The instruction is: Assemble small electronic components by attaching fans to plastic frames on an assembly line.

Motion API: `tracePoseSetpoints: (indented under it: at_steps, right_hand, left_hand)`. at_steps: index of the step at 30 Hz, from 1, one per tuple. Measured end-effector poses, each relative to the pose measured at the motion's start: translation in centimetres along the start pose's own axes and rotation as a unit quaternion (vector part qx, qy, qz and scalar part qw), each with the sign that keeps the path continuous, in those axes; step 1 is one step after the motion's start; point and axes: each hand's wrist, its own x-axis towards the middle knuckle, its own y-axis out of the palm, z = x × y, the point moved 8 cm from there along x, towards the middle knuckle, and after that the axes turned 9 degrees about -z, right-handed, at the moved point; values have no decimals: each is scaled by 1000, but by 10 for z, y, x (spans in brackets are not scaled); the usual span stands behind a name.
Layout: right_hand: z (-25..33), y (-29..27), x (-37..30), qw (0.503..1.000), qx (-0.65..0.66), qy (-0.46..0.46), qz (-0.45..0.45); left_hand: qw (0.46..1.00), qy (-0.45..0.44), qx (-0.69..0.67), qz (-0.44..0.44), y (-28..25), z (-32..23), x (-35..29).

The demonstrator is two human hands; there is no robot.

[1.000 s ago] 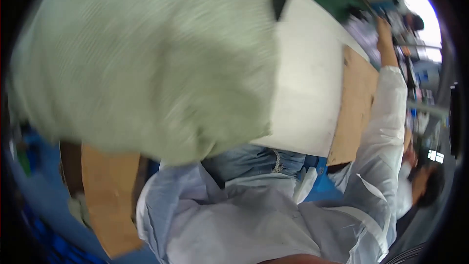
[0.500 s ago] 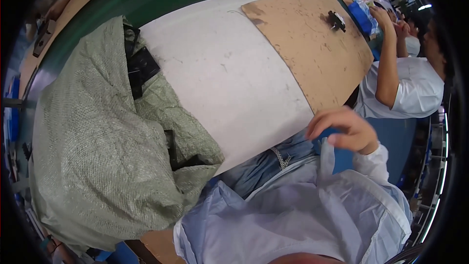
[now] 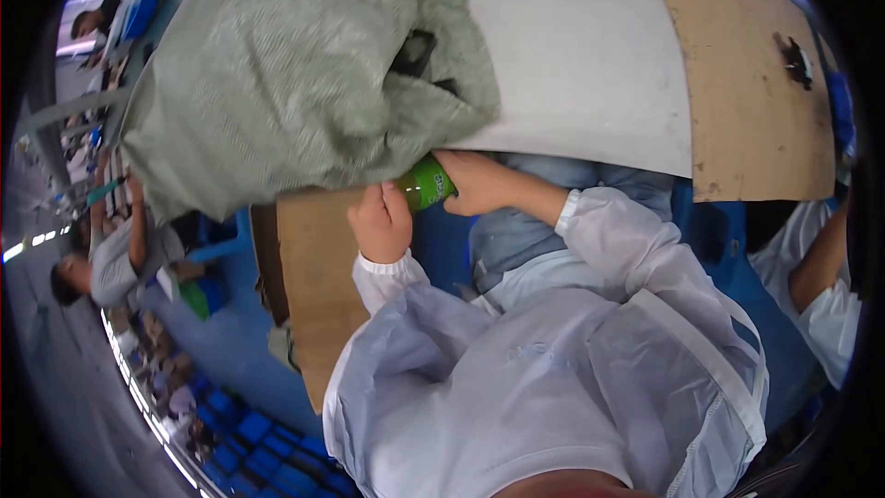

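Just below the edge of a large grey-green woven sack (image 3: 277,65), my two hands meet on a green bottle (image 3: 427,183) with a printed label, lying tilted between them. My left hand (image 3: 381,224) closes around its left end, thumb up. Around the right end wraps my right hand (image 3: 477,183), its fingers partly behind the bottle. Both bottle ends are hidden by the hands. Black plastic parts (image 3: 414,53) show in the sack's open mouth.
A white board (image 3: 581,46) and a brown cardboard sheet (image 3: 742,74) cover the worktop, with a small black part (image 3: 795,63) on the cardboard. A cardboard box (image 3: 318,267) stands below the sack. Co-workers sit at the far left and right edge.
My view has swung down and left. My right hand, earlier empty above the board's near edge, now grips the green bottle. My left hand and the bottle have come into view.
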Motion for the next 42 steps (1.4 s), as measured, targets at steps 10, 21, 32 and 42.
tracePoseSetpoints:
  at_steps: [10,21,32,42]
  right_hand:
    - [41,-9,-11,973,97,-210,-25]
    - [48,-19,-6,979,16,-87,-184]
    - [45,16,9,930,116,-237,255]
    - [1,17,18,967,208,-88,119]
  left_hand:
    - [931,361,44,17,-64,-79,40]
    - [926,190,320,64,-57,-35,58]
    - [879,442,180,22,-66,-80,25]
    - [904,341,259,-13,-36,-49,38]
